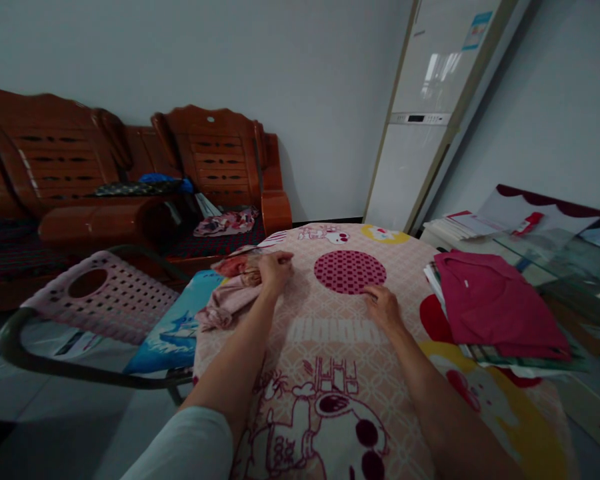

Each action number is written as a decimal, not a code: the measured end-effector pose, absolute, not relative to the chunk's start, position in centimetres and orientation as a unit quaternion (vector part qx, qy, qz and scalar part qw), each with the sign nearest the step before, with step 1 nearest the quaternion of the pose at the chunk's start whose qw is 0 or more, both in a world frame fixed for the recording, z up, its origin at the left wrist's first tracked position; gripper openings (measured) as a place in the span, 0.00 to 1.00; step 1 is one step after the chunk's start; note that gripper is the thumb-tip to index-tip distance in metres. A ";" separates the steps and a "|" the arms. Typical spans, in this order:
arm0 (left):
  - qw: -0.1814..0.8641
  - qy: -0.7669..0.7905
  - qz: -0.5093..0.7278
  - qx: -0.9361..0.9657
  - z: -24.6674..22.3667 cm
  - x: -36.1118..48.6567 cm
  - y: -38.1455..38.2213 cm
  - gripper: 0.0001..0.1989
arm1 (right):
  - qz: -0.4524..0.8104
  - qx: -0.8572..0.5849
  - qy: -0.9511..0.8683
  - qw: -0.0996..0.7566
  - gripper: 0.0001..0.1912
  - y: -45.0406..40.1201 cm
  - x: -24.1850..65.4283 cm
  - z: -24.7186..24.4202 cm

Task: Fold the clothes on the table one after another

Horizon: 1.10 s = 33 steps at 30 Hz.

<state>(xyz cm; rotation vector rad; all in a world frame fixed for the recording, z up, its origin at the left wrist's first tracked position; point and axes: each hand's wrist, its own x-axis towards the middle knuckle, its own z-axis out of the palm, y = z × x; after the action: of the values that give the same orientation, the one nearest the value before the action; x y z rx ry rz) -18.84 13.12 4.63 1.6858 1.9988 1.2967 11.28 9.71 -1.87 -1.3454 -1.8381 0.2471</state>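
Note:
My left hand (276,272) is over the far left part of a round table, its fingers drawn together. Right beside it lies a crumpled pink patterned cloth (233,293), partly over the table's edge. Whether the fingers pinch anything is hard to see. My right hand (384,308) rests low on the patterned table cover (340,360), fingers bent and close together by the rim of a printed maroon dotted circle (350,271). What lies between those fingers is hidden.
A folded magenta garment (495,300) tops a stack of cloths on the right. Left of the table stands a chair (115,293) with a blue cushion (180,327). Wooden seats (215,160) line the wall; a tall white air conditioner (415,120) fills the corner.

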 end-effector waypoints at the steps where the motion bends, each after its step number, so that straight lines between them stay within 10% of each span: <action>1: 0.156 0.646 0.466 0.584 4.6 -16.9 12.7 0.17 | 0.119 -0.528 -0.721 0.433 0.12 9.7 11.1 -1.6; 10: 0.295 0.436 0.400 0.750 3.0 -5.8 9.2 0.13 | 0.229 -0.513 -0.667 0.488 0.24 9.0 11.6 -0.8; 18: 0.091 0.651 0.417 0.627 4.4 -15.5 13.0 0.15 | 0.192 -0.464 -0.767 0.400 0.21 9.0 10.4 -0.9; 24: 0.153 0.707 0.305 0.620 2.4 -18.7 14.2 0.11 | 0.136 -0.469 -0.794 0.362 0.14 9.0 9.2 -1.0; 33: 0.239 0.666 0.433 0.558 2.0 -18.7 14.6 0.06 | 0.282 -0.514 -0.562 0.584 0.13 9.7 11.3 -0.6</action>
<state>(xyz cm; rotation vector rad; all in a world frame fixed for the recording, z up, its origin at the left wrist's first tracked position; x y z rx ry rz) -18.66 14.60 2.03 1.5267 1.8249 1.1871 11.32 9.65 -0.62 -1.2005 -1.3108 0.6572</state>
